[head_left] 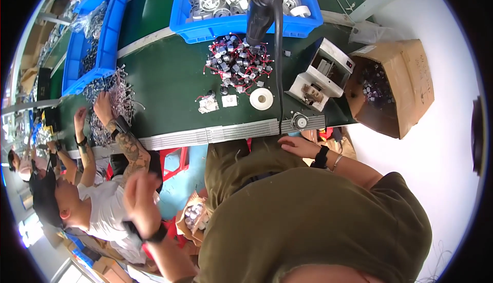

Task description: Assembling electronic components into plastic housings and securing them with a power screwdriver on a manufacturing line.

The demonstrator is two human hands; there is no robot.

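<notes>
My left hand [141, 202] is raised to the left of my body, clear of the bench. It is a little blurred, with its fingers stretched upward and nothing seen in them. My right hand [300, 147] lies by my lap just under the bench edge, fingers extended and holding nothing that shows. Close above it, a small round grey-white part [299, 122] sits on the perforated metal strip [241, 131]. Farther in on the green bench are a white ring-shaped spool [261, 99], a small white block [229, 101] and a heap of small motors with red wires [239, 63].
A blue crate [246, 29] of white round housings stands at the back, behind a black powered tool [263, 13] with a cable. At right are a white-cased device [323, 72] and a cardboard box [405, 88]. On the left, a co-worker's hands [104, 107] touch a wire pile [115, 93].
</notes>
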